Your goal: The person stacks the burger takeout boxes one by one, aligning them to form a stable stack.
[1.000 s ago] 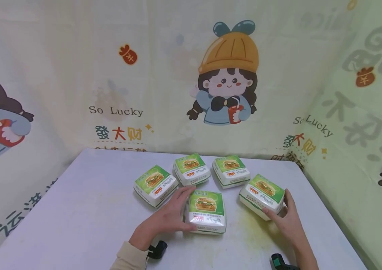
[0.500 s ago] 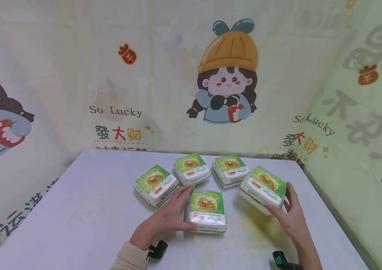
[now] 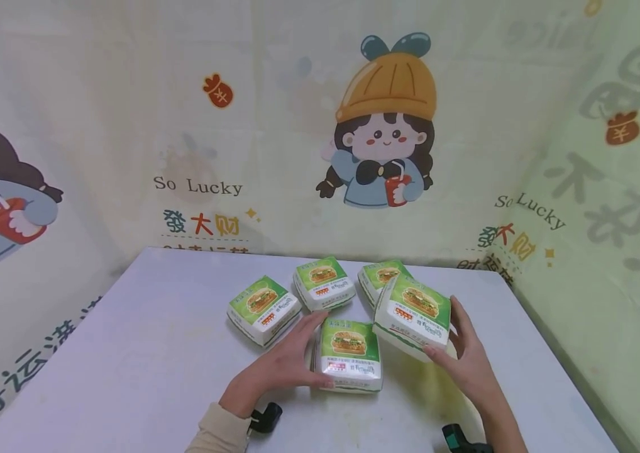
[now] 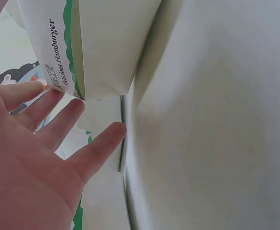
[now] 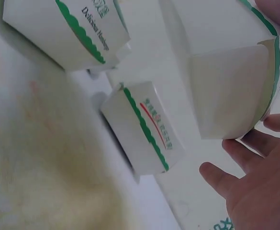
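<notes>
In the head view my right hand [image 3: 464, 358] grips a green and white hamburger box [image 3: 415, 314] by its right side, thumb in front and fingers behind. That box is tilted and raised off the table, partly covering the back right hamburger box [image 3: 379, 275]. My left hand [image 3: 283, 362] holds the front middle hamburger box [image 3: 349, 355] at its left side, thumb along the front and fingers at the back. The left wrist view shows the left fingertips [image 4: 75, 106] against that box's printed side [image 4: 58, 52]. Underneath, the raised box's white base [image 5: 230, 91] shows in the right wrist view.
Two more hamburger boxes, one at the left [image 3: 263, 310] and one at the back [image 3: 324, 283], sit on the white table [image 3: 127, 365]. A printed cloth [image 3: 286, 126] hangs behind and along both sides. Black wrist cameras [image 3: 266, 418] are strapped to the wrists.
My right hand has lifted its hamburger box off the table and carried it left, toward the front middle one. The left hand has stayed on its box.
</notes>
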The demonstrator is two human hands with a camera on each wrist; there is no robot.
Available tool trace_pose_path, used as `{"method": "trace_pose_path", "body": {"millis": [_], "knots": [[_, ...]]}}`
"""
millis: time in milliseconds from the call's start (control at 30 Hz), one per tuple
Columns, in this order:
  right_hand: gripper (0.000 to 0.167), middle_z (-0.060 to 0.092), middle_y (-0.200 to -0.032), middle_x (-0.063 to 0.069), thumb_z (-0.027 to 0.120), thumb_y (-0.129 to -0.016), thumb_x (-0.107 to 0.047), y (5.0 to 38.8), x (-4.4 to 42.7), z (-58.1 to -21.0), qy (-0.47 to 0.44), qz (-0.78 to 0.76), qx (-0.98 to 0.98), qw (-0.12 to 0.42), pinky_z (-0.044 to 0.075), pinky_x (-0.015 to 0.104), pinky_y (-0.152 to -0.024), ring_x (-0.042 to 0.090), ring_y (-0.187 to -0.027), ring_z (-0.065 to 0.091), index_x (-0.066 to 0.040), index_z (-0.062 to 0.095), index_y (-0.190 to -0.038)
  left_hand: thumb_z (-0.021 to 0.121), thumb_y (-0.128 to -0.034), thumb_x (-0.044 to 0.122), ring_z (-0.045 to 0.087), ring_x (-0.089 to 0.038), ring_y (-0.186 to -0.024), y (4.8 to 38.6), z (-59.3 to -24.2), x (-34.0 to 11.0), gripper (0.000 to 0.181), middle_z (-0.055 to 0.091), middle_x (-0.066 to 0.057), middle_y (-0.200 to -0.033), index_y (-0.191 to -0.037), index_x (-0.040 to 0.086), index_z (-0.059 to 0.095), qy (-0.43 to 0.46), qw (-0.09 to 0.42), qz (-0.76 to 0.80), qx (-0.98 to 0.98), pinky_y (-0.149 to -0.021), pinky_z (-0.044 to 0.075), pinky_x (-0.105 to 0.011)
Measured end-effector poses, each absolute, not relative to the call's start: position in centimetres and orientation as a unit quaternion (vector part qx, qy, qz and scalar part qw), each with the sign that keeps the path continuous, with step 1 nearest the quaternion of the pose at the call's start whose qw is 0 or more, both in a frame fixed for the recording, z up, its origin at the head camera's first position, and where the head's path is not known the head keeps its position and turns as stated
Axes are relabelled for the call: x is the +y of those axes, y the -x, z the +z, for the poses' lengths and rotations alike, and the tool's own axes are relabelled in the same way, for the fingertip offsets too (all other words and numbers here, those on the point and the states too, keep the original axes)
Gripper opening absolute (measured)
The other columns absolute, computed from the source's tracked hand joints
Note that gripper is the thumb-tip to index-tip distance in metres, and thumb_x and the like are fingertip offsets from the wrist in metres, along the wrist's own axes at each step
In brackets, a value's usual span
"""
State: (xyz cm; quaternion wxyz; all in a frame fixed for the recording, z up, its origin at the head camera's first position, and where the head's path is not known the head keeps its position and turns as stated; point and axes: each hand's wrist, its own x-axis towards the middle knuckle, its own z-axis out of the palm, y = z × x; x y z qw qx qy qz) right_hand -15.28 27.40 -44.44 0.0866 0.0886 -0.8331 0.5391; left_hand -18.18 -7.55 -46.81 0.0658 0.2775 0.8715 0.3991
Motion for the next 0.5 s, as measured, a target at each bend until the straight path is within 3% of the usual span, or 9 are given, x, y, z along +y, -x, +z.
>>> {"method": "trace_pose_path", "body": {"millis": [133, 267, 367, 433, 500], "knots": [[0.101, 0.017, -0.164, 0.011, 0.071, -0.088, -0.011, 15.1, 26.5, -44.2, -0.100, 0.542, -0.830, 0.084, 0.031, 0.000, -0.100, 0.016, -0.146, 0.026, -0.021, 0.002, -0.161, 0.083, -0.0658, 0.062, 0.026, -0.021, -0.150, 18.1, -46.7, -7.5, 0.118, 0.024, 0.005, -0.163, -0.158, 0.026, 0.019, -0.277, 0.063, 0.403, 0.870, -0.118, 0.032, -0.053], [0.102, 0.016, -0.165, 0.010, 0.073, -0.086, -0.014, 14.9, 25.3, -44.0, -0.109, 0.541, -0.831, 0.064, 0.031, 0.001, -0.099, 0.035, -0.146, 0.027, -0.029, 0.004, -0.160, 0.083, -0.0654, 0.062, 0.026, -0.020, -0.149, 18.0, -46.6, -7.5, 0.115, 0.025, 0.007, -0.162, -0.157, 0.032, 0.021, -0.272, 0.065, 0.408, 0.869, -0.119, 0.032, -0.052], [0.102, 0.017, -0.165, 0.009, 0.074, -0.085, -0.013, 14.8, 24.5, -43.9, -0.119, 0.550, -0.825, 0.050, 0.031, 0.003, -0.100, 0.041, -0.145, 0.029, -0.033, 0.007, -0.159, 0.084, -0.0652, 0.061, 0.026, -0.019, -0.149, 17.9, -46.6, -7.4, 0.115, 0.025, 0.007, -0.161, -0.157, 0.031, 0.022, -0.270, 0.066, 0.409, 0.869, -0.119, 0.032, -0.051], [0.102, 0.019, -0.164, 0.008, 0.075, -0.084, -0.014, 14.8, 23.9, -44.0, -0.123, 0.549, -0.826, 0.045, 0.034, 0.010, -0.103, 0.041, -0.144, 0.031, -0.035, 0.008, -0.159, 0.084, -0.0652, 0.061, 0.026, -0.019, -0.149, 17.9, -46.6, -7.4, 0.116, 0.025, 0.007, -0.161, -0.157, 0.028, 0.022, -0.270, 0.066, 0.411, 0.868, -0.119, 0.032, -0.051], [0.103, 0.020, -0.164, 0.008, 0.076, -0.084, -0.015, 14.8, 23.4, -44.0, -0.128, 0.547, -0.826, 0.038, 0.037, 0.025, -0.109, 0.042, -0.144, 0.031, -0.037, 0.009, -0.158, 0.084, -0.0653, 0.060, 0.027, -0.019, -0.149, 17.9, -46.6, -7.4, 0.116, 0.026, 0.007, -0.161, -0.157, 0.024, 0.023, -0.271, 0.066, 0.414, 0.866, -0.118, 0.032, -0.051]]}}
